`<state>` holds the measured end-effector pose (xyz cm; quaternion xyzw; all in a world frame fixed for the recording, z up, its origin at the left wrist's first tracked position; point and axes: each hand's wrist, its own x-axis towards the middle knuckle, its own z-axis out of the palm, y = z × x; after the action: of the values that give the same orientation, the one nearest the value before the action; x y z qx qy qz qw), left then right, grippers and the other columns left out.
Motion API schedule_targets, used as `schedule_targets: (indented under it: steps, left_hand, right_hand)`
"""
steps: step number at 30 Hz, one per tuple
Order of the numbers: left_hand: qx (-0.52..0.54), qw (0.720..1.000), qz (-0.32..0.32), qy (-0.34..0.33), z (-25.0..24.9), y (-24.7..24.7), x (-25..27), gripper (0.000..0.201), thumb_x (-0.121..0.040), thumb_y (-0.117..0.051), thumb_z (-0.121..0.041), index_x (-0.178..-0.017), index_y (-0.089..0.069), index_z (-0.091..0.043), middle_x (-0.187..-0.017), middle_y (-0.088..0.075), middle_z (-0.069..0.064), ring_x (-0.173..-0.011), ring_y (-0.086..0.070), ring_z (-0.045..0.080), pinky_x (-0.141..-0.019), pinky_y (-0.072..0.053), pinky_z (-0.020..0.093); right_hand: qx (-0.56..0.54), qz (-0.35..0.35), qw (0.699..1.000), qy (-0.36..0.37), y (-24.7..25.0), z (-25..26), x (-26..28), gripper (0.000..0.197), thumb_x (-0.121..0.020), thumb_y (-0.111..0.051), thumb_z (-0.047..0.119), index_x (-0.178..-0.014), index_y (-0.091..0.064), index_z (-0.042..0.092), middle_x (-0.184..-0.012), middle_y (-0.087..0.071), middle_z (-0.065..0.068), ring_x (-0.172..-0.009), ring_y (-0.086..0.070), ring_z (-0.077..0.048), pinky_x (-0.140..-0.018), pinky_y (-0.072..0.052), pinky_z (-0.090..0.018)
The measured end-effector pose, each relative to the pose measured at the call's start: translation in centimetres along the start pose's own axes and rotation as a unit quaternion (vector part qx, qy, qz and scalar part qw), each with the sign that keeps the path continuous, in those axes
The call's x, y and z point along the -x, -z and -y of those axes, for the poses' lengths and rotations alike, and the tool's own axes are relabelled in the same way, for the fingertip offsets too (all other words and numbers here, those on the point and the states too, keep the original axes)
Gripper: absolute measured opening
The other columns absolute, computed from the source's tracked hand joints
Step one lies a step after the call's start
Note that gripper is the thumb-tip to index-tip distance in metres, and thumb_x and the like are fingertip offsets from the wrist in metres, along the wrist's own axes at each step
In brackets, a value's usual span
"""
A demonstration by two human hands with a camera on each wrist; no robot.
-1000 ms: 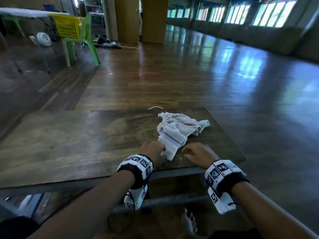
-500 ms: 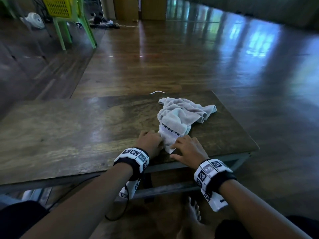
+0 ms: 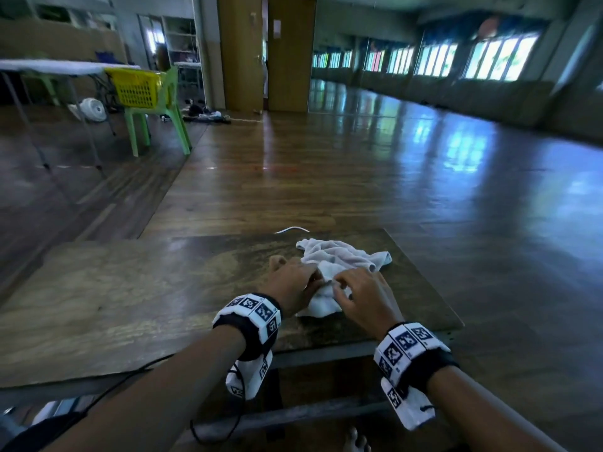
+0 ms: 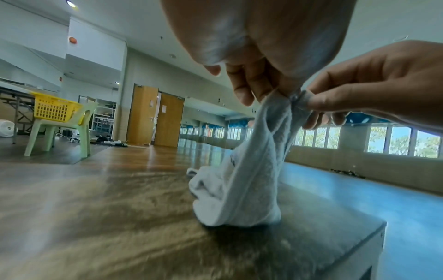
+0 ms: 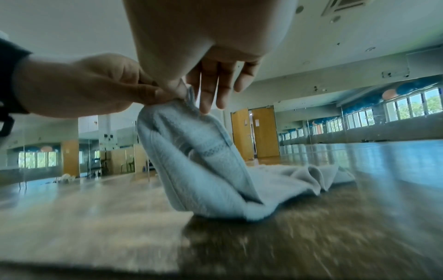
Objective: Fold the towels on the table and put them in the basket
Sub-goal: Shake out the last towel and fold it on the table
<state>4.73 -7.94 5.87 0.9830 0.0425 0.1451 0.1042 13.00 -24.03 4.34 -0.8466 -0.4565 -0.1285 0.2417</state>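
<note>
A crumpled white towel [image 3: 342,259] lies on the right half of the dark wooden table [image 3: 130,305]. My left hand [image 3: 311,282] and right hand [image 3: 339,286] meet at its near edge, and each pinches the cloth. In the left wrist view the towel [image 4: 246,180] hangs up from the tabletop to the pinch, with my right hand [image 4: 309,102] close beside my left. In the right wrist view the towel [image 5: 203,170] rises the same way, its far part still lying on the wood. The yellow basket [image 3: 137,89] stands on a green chair far off at the left.
The green plastic chair [image 3: 176,125] stands on the wooden floor beyond the table. A white folding table [image 3: 49,66] and a small fan [image 3: 93,109] are at the far left. A white cable [image 3: 292,229] lies past the table's far edge. My bare foot [image 3: 357,442] shows under the table.
Both hands went from lying flat at the towel's near edge to pinching it and lifting it off the wood. The head view has tilted up.
</note>
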Motion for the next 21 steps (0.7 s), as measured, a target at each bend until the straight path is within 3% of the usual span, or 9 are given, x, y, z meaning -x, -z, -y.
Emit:
schedule_targets:
  steps: [3, 7, 11, 15, 18, 21]
  left_hand:
    - [0.020, 0.999, -0.041, -0.015, -1.0, 3.5, -0.1, 0.020, -0.095, -0.040, -0.038, -0.098, -0.058, -0.030, -0.102, -0.061, -0.007, -0.103, -0.046, 0.013, -0.076, -0.012, 0.030]
    - [0.009, 0.996, -0.081, -0.031, -1.8, 7.3, 0.0, 0.015, -0.093, -0.044, -0.032, -0.089, -0.058, -0.027, -0.095, -0.062, -0.009, -0.101, -0.047, 0.014, -0.087, -0.023, 0.034]
    - [0.039, 0.994, -0.096, 0.018, -1.4, 10.6, 0.3, 0.017, -0.093, -0.047, -0.024, -0.090, -0.060, -0.013, -0.086, -0.054, 0.001, -0.084, -0.048, 0.017, -0.068, -0.017, 0.024]
    - [-0.033, 0.996, -0.073, 0.030, 0.2, 13.0, 2.1, 0.024, -0.095, -0.047, -0.031, -0.081, -0.057, -0.014, -0.078, -0.053, 0.001, -0.077, -0.049, 0.017, -0.067, -0.016, 0.029]
    - [-0.065, 0.994, -0.040, 0.072, 2.9, 15.1, 3.5, 0.027, -0.093, -0.047, -0.039, -0.074, -0.054, -0.021, -0.080, -0.059, -0.001, -0.084, -0.056, 0.018, -0.081, -0.024, 0.032]
    - [-0.113, 0.988, -0.022, 0.101, 5.9, 17.2, 4.7, 0.035, -0.092, -0.049, -0.042, -0.064, -0.043, -0.022, -0.075, -0.054, -0.008, -0.081, -0.052, 0.015, -0.081, -0.020, 0.034]
  right_hand:
    - [-0.012, -0.052, 0.999, 0.007, 3.6, 1.3, -1.5, 0.022, -0.084, -0.047, 0.035, -0.086, -0.064, 0.022, -0.090, -0.067, 0.007, -0.086, -0.058, -0.012, -0.080, -0.046, -0.034]
    - [0.002, -0.097, 0.994, 0.048, 8.7, 3.8, -4.0, 0.026, -0.080, -0.041, 0.039, -0.078, -0.062, 0.024, -0.080, -0.063, 0.011, -0.082, -0.056, -0.013, -0.077, -0.043, -0.037]
    - [0.007, -0.132, 0.989, 0.070, 12.9, 5.9, -6.5, 0.021, -0.080, -0.044, 0.035, -0.078, -0.063, 0.024, -0.078, -0.057, 0.016, -0.085, -0.055, -0.013, -0.078, -0.028, -0.031]
    - [0.010, -0.164, 0.985, 0.052, 16.4, 6.5, -7.8, 0.017, -0.079, -0.047, 0.034, -0.078, -0.061, 0.025, -0.080, -0.059, 0.012, -0.085, -0.051, -0.011, -0.079, -0.024, -0.030]
    - [0.007, -0.167, 0.985, 0.043, 18.2, 6.4, -7.8, 0.012, -0.078, -0.047, 0.032, -0.073, -0.056, 0.026, -0.075, -0.058, 0.009, -0.081, -0.053, -0.015, -0.078, -0.032, -0.033]
    - [-0.015, -0.175, 0.984, 0.025, 19.5, 6.3, -7.5, 0.011, -0.081, -0.057, 0.020, -0.070, -0.055, 0.021, -0.072, -0.058, 0.003, -0.074, -0.054, -0.018, -0.075, -0.041, -0.034]
